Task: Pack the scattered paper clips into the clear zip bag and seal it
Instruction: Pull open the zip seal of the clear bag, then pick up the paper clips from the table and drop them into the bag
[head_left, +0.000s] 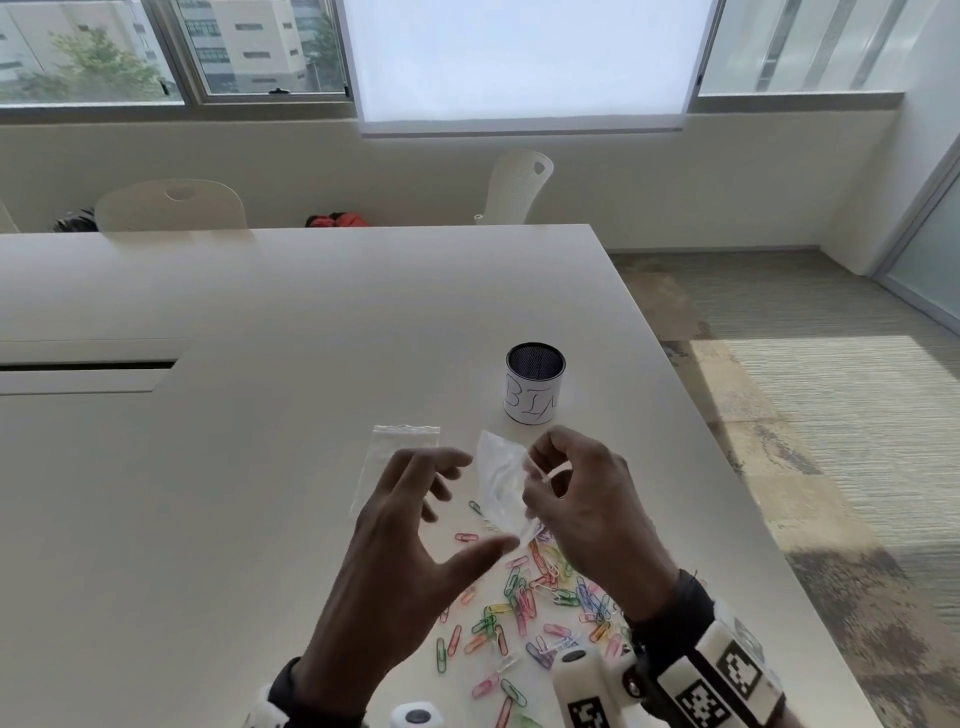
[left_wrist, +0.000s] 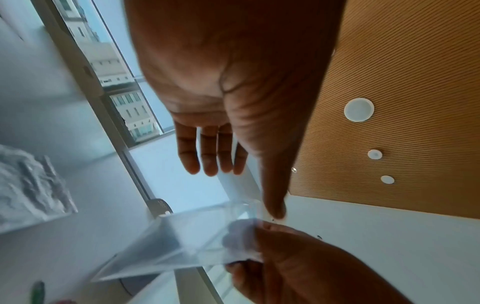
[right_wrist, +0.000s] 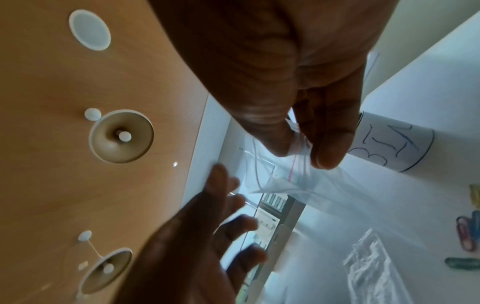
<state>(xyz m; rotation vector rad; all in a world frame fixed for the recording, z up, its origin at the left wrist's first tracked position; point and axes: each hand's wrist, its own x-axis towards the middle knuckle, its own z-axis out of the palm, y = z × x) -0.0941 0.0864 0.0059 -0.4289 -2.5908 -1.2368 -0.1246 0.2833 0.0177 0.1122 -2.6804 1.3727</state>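
Note:
My right hand (head_left: 532, 480) pinches a clear zip bag (head_left: 501, 483) between thumb and fingers and holds it above the table; in the right wrist view the pinch sits at the bag's (right_wrist: 298, 176) red zip line. My left hand (head_left: 462, 504) is beside the bag, fingers spread and straight, holding nothing; its thumb tip is close to the bag's lower end. Coloured paper clips (head_left: 524, 597) lie scattered on the white table (head_left: 234, 467) below and between my hands. In the left wrist view the bag (left_wrist: 182, 242) hangs from the right hand's fingers (left_wrist: 285, 257).
A second clear bag (head_left: 397, 457) lies flat on the table left of my hands. A white-wrapped mesh cup (head_left: 535, 387) with handwritten letters stands just beyond. The table's right edge (head_left: 691, 415) runs close by. Two white chairs stand at the far side.

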